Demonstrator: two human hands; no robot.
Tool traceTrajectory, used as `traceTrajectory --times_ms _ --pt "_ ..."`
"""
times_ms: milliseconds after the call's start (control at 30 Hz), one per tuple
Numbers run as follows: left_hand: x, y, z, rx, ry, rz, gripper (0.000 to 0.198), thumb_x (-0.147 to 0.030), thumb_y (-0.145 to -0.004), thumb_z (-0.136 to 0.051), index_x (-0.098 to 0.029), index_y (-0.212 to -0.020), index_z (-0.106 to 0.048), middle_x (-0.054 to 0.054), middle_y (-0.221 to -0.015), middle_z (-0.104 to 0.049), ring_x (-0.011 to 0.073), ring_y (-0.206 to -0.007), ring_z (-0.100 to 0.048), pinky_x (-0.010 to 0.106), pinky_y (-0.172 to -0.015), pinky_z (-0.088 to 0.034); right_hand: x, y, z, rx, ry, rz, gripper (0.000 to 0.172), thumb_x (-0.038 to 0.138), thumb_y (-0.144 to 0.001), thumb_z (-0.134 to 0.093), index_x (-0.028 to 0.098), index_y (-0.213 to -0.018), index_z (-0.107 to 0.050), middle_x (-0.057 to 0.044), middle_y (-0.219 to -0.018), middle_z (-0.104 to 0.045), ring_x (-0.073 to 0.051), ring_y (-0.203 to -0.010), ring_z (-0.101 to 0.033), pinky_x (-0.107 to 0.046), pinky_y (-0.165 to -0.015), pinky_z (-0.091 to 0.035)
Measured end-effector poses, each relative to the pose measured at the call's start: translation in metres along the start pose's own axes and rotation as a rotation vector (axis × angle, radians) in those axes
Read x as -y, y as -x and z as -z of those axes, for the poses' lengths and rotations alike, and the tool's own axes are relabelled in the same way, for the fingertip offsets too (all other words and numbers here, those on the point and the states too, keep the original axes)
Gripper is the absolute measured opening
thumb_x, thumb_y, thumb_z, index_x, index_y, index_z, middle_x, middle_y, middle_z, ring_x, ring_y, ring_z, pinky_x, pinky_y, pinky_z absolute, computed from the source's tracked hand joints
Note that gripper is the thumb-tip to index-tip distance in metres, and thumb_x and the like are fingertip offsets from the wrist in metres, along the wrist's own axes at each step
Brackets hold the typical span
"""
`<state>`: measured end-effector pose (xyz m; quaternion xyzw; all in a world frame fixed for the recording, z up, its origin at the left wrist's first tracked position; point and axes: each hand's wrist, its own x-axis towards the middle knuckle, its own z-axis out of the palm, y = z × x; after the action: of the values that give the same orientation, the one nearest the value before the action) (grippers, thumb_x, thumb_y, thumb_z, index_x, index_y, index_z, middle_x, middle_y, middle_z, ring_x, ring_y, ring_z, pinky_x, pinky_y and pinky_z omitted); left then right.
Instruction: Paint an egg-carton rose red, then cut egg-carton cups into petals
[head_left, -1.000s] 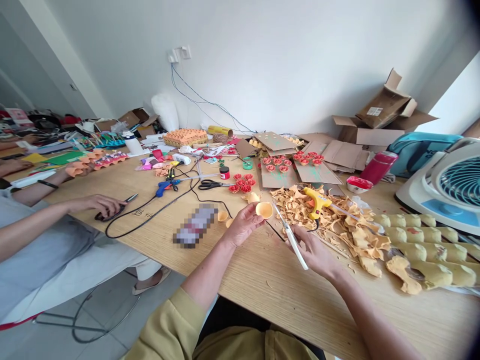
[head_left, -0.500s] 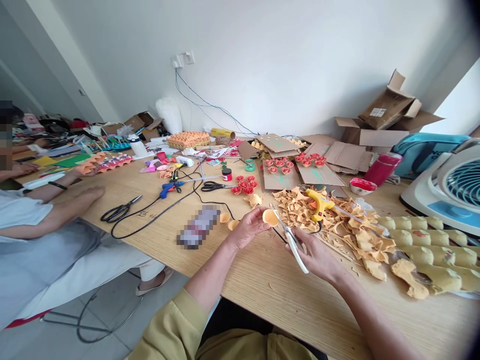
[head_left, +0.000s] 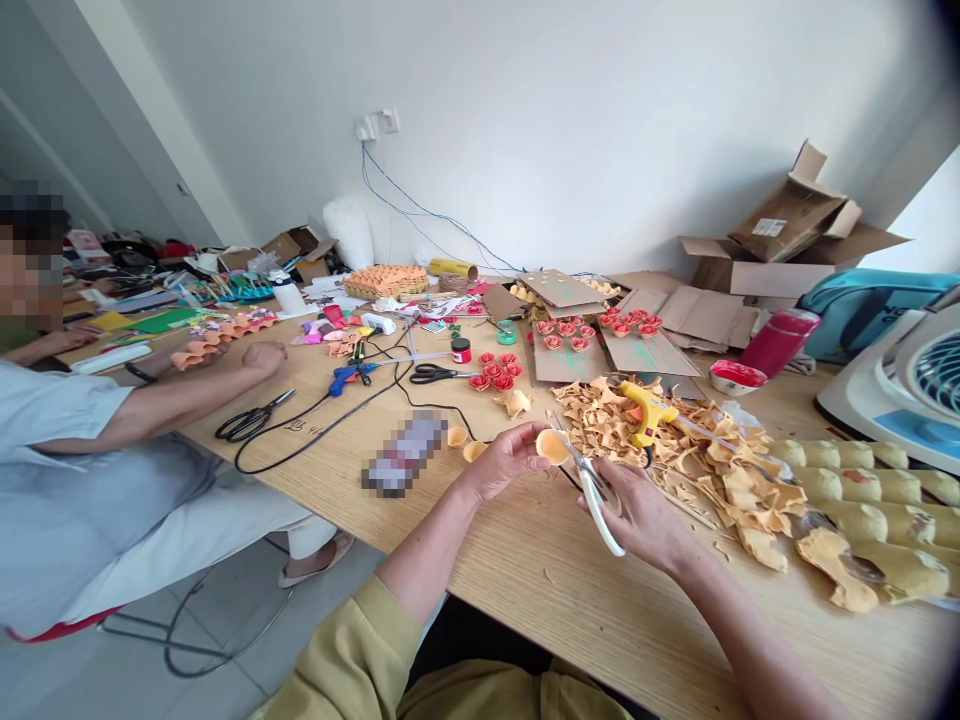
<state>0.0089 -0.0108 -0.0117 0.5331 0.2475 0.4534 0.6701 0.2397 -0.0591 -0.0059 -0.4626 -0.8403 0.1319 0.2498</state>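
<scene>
My left hand (head_left: 511,462) pinches a small orange cup (head_left: 553,447) by its side, its round opening facing up toward me. White-handled scissors (head_left: 600,515) are in my right hand (head_left: 637,510), with parted blades at the cup's right edge. Two similar orange cups (head_left: 457,436) stand just left of my left hand. Behind my right hand lies a heap of torn orange scraps (head_left: 592,410), with a yellow glue gun (head_left: 646,412) on top.
A person (head_left: 67,420) sits at the left, arms over the table (head_left: 480,560). Between us are black scissors (head_left: 244,422), a blue glue gun (head_left: 343,378) and a blurred-out flat object (head_left: 405,455). Red paper roses (head_left: 496,372) stand behind; egg-tray pieces (head_left: 862,510) and a fan (head_left: 900,370) are at right.
The view has shifted slightly, so most things appear further right. The other person's near hand has moved right and is now closed. My hands keep their hold on cup and scissors.
</scene>
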Motion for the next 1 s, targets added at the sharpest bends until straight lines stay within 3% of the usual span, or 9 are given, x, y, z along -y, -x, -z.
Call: traceTrajectory --times_ms 367,1000 --pt "-0.0006 -0.0002 0.0001 0.022 0.033 0.013 0.052 -0.032 -0.065 -0.091 -0.017 -0.111 -0.07 0.006 -0.108 -0.065 0.0166 -0.096 -0.059 0.027 -0.08 -0.049 0.0051 0.0003 0.0023 -0.012 0.017 0.01 0.029 0.045 -0.097 -0.046 0.024 -0.078 -0.048 -0.004 -0.072 -0.064 -0.022 -0.076 -0.059 -0.038 -0.082 -0.044" --pt "-0.0035 0.0024 0.0037 0.022 0.077 0.003 0.046 -0.037 -0.065 -0.091 -0.017 -0.103 -0.072 0.004 -0.099 -0.065 0.014 -0.087 -0.058 0.028 -0.08 -0.047 0.0014 0.0013 0.0051 -0.068 0.012 0.038 0.034 0.047 -0.096 -0.044 0.025 -0.07 -0.046 -0.003 -0.065 -0.058 -0.02 -0.071 -0.055 -0.034 -0.073 -0.043"
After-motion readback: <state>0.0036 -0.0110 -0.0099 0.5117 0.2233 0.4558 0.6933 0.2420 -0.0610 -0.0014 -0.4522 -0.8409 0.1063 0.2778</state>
